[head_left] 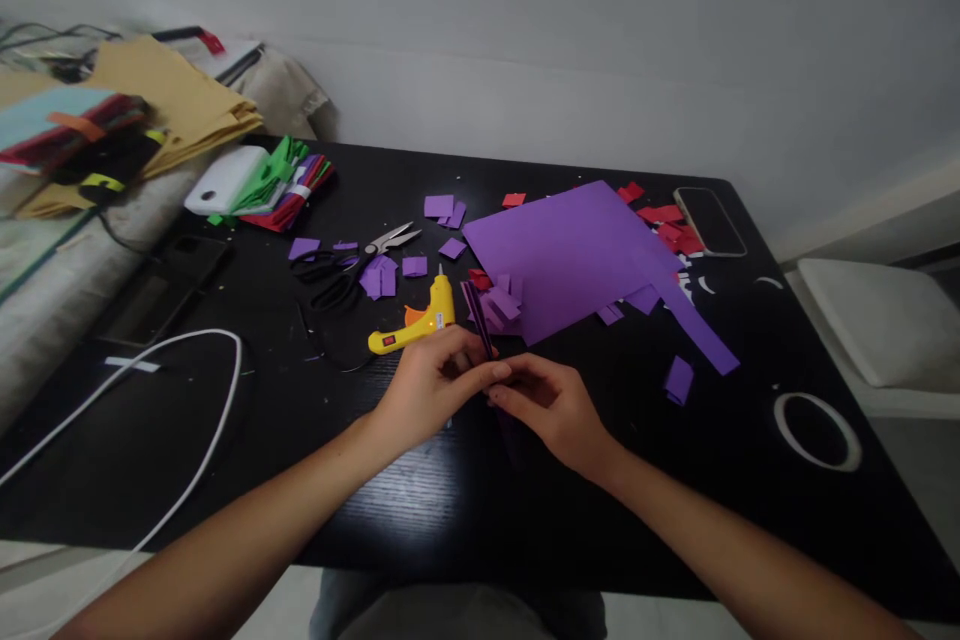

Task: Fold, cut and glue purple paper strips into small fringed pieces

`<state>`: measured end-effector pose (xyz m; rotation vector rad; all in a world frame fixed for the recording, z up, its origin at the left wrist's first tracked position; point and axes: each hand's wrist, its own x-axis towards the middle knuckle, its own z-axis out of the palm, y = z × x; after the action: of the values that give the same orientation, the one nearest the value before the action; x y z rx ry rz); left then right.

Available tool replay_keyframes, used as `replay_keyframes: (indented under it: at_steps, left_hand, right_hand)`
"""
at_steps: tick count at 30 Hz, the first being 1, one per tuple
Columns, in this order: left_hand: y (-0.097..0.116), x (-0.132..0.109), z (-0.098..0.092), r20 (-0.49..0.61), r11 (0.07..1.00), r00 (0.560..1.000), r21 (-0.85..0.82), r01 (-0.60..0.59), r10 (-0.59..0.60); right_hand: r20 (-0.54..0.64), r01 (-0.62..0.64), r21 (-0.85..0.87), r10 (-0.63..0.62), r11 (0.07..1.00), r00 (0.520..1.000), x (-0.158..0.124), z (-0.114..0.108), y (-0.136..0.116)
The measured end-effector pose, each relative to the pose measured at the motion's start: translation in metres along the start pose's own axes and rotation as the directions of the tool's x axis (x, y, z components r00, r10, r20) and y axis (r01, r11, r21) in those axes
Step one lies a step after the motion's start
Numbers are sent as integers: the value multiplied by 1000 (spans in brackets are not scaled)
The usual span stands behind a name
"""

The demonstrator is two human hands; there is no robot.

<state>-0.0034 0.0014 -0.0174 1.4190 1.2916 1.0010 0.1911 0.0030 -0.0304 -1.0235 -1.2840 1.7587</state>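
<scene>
My left hand (439, 375) and my right hand (551, 405) meet over the black table, fingers pinched on a folded purple paper strip (478, 316). The strip stands edge-on, its upper end rising above my fingertips; my hands hide part of it. Just beyond my left hand lies a yellow hot glue gun (420, 318) with an orange trigger, nozzle pointing away. Behind my fingers sits a pile of small purple paper pieces (501, 305). A large purple sheet (562, 250) is spread beyond them. Black-handled scissors (360, 265) lie open at the left among purple cut pieces (379, 277).
Red paper pieces (679, 232) and a phone (711, 220) lie at the far right. A white ring (817, 432) is near the right edge. On the left are a white cable (225, 410), a dark phone-shaped object (165, 290) and bundled coloured sheets (289, 190).
</scene>
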Motion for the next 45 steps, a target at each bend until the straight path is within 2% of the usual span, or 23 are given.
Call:
replay_keyframes:
  at_steps: [6,13,21,30,34,37,40,45]
  left_hand:
    - [2,-2,2,-43,995,999,96,-24,28]
    - [7,-3,2,6,999,999,-16,51,-51]
    - [9,-3,1,16,997,998,-41,69,-68]
    - [9,-3,0,41,996,997,-45,74,-72]
    - [7,-3,-1,72,989,993,-114,98,-90]
    - [6,-4,0,165,969,977,-182,165,-136]
    - [5,-6,1,244,956,958,-211,203,-150]
    - [3,-10,3,215,952,966,-238,193,-142]
  right_hand:
    - [-59,74,-105,-80,992,995,-4,3,3]
    - [-70,100,-142,-110,985,991,-5,1,2]
    - [-28,37,-41,-38,998,999,-2,-1,0]
    - [-27,3,-9,-3,1000,1000,-2,-1,2]
    - [-38,-26,8,27,1000,999,-2,-3,-1]
    - [6,-40,24,39,999,999,-1,-5,-5]
    - [110,-71,91,60,993,992,2,-7,-9]
    - [166,-48,94,32,994,986,4,-9,-13]
